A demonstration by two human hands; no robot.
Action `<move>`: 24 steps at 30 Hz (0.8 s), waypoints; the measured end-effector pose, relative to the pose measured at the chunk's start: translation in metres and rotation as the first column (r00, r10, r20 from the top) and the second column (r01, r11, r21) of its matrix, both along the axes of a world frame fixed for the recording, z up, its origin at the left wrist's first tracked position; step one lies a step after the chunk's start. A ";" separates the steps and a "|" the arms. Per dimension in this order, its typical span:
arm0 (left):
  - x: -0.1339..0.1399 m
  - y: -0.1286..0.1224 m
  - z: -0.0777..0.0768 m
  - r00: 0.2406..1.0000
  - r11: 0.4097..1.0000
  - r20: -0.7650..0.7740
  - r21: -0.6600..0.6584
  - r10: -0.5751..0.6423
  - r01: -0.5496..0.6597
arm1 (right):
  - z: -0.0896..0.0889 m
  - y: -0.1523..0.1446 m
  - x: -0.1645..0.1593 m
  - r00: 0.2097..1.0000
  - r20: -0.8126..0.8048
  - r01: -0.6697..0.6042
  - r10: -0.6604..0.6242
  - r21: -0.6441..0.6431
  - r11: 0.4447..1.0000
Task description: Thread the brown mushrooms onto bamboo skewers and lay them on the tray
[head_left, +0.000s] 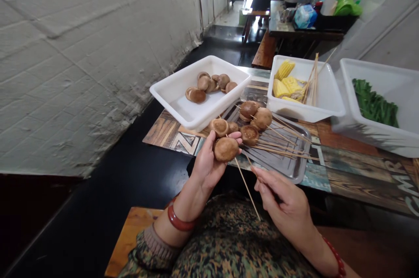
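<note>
My left hand (pixel 209 164) is closed around brown mushrooms (pixel 226 149), the nearer one cap up and another just beyond it. A thin bamboo skewer (pixel 248 188) runs from the nearer mushroom down toward my lap. Between the fingertips of my right hand (pixel 278 195) is a second bamboo skewer (pixel 249 162), its far end close to the left fingers; whether it enters a mushroom I cannot tell. Just beyond, a metal tray (pixel 296 172) bears several skewered mushrooms (pixel 262 118), their sticks pointing right.
A white tub (pixel 170 94) holding loose mushrooms stands at the back left. Right of the tray are a white tub (pixel 322 114) with corn (pixel 284 85) and skewers, and another tub (pixel 376 134) with green vegetables (pixel 375 103). A rough white wall (pixel 81 60) rises at left.
</note>
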State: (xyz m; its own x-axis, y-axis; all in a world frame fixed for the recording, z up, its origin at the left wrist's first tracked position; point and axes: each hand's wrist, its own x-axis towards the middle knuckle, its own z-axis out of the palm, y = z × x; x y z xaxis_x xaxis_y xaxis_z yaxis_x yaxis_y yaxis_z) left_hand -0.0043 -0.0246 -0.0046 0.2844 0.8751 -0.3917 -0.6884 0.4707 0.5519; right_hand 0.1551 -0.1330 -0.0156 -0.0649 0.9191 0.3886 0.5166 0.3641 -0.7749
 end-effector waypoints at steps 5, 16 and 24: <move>0.000 0.002 0.003 0.999 0.999 -0.015 -0.037 0.033 -0.033 | 0.009 -0.006 0.003 0.998 -0.002 0.061 -0.061 -0.033 0.998; 0.003 0.004 0.000 0.994 0.993 0.009 -0.051 0.109 -0.108 | -0.004 -0.003 -0.004 0.979 0.158 -0.133 0.131 -0.004 0.991; 0.003 0.002 0.002 0.989 0.989 -0.003 -0.013 0.148 -0.148 | -0.014 -0.002 -0.008 0.947 0.304 -0.102 0.102 -0.018 0.995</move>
